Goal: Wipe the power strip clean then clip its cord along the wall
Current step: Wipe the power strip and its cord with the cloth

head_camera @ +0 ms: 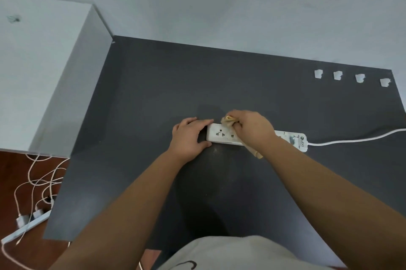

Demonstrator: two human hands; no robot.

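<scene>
A white power strip (pixel 222 135) lies flat across the middle of the dark grey table (pixel 142 98). My left hand (pixel 190 137) grips its left end, thumb on the near side and fingers on the far side. My right hand (pixel 252 129) presses a crumpled beige cloth (pixel 228 121) onto the strip's middle, covering several sockets; a tail of the cloth hangs out below my wrist. The strip's white cord (pixel 351 140) runs off the table's right edge. Several white cord clips (pixel 338 75) sit in a row at the far right near the pale wall (pixel 219 1).
A white cabinet (pixel 44 71) stands against the table's left side. On the brown floor at the lower left lies another power strip (pixel 28 225) with chargers and tangled white cables. My light shirt fills the bottom edge.
</scene>
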